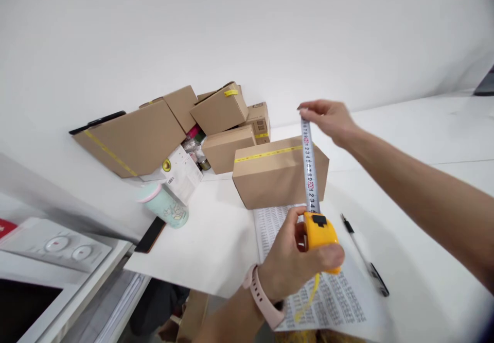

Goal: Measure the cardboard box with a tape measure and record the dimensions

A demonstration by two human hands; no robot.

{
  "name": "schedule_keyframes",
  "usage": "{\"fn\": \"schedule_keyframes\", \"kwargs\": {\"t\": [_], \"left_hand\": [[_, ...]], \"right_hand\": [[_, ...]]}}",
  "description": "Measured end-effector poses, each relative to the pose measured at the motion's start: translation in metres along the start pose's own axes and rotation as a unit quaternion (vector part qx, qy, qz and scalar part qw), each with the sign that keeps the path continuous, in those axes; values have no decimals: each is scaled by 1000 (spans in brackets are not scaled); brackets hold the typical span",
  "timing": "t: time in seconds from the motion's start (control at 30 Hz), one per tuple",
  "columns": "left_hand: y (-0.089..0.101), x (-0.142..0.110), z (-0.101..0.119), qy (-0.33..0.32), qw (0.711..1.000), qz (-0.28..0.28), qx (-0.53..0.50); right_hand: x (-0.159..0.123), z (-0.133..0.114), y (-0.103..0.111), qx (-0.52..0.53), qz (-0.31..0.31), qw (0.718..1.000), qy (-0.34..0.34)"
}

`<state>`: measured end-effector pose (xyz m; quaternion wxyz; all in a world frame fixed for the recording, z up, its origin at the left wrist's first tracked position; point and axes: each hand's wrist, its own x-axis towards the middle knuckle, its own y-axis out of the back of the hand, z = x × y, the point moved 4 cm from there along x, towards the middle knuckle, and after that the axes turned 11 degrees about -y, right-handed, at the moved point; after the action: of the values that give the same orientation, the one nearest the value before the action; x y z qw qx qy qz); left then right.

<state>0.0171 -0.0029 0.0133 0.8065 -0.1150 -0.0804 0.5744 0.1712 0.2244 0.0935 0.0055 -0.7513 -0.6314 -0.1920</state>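
My left hand (295, 253) is wrapped round the yellow case of a tape measure (321, 232), above a printed sheet (339, 302). From the case the silver blade runs up and away, with black and red numbers on it. My right hand (330, 119) pinches the far end of that blade between thumb and fingers. Behind the blade stands a brown cardboard box (270, 178) with a yellow tape strip along its top; whether the blade touches it I cannot tell. A yellow strap hangs below the case.
Several more cardboard boxes (227, 150) are stacked by the wall. A mint tumbler (170, 209) with a pink lid and a white printed packet (184, 175) are at the left. A pen (363, 253) lies right of the sheet. The table's front edge shows at lower left.
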Motion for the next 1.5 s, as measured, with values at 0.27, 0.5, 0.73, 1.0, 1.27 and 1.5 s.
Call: {"fn": "schedule_keyframes", "kwargs": {"t": [0.27, 0.5, 0.73, 1.0, 1.27, 1.5], "left_hand": [[37, -12, -12, -66, 973, -10, 219], [36, -10, -18, -76, 935, -22, 345], [76, 14, -40, -46, 740, -88, 666], [96, 34, -56, -39, 688, -116, 716], [32, 16, -93, -204, 750, -248, 578], [29, 40, -119, -177, 815, -226, 504]], "right_hand": [[-120, -1, 22, 96, -108, 989, -39], [-208, 51, 8, -62, -120, 991, -11], [-208, 144, 47, -404, -54, 902, -142], [-224, 156, 40, -307, -119, 936, -126], [-239, 156, 62, 189, -125, 933, -281], [-267, 149, 56, 67, -33, 952, -297]]}}
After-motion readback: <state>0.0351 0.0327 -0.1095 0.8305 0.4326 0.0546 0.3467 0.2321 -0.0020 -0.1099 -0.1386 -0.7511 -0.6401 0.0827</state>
